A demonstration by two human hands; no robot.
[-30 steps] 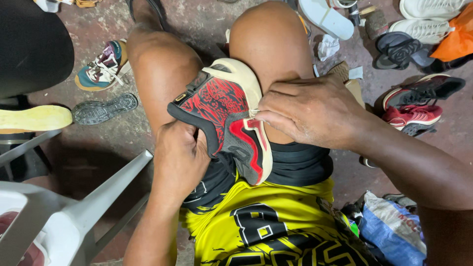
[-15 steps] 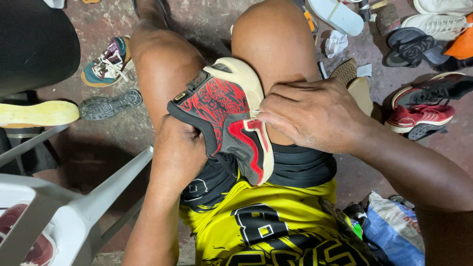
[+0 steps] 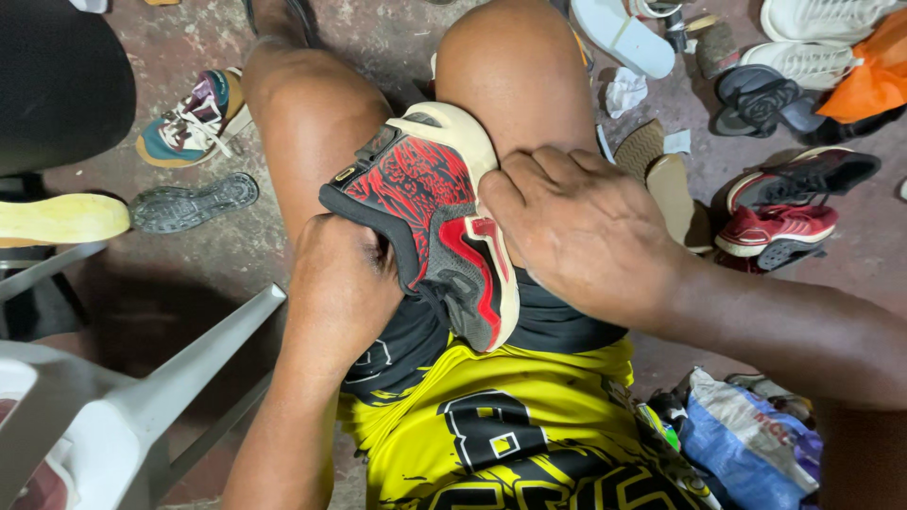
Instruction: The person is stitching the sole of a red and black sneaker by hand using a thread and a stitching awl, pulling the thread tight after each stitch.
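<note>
sitting with a yellow-and-black jersey [image 3: 501, 444] nearest the camera, a person braces a red-and-black sneaker [image 3: 430, 222] on its side across the lap, wedged between both bare knees. the left hand [image 3: 340, 288] is pushed into the shoe's opening, its fingers hidden inside, so whether they are curled or spread cannot be told. the right hand [image 3: 581, 227] lies over the cream sole edge, fingers bent and pressing along the seam where sole meets upper. judging by that grip, the sole sits joined to the upper and is being pressed home; the work looks well along but unfinished. beside the lap stand a white plastic chair [image 3: 123, 406] and a blue bag [image 3: 746, 444]. farther off, a red trainer [image 3: 779, 231], a teal sneaker [image 3: 194, 123] and a white sandal [image 3: 619, 33] litter the stained concrete floor [image 3: 189, 274].
</note>
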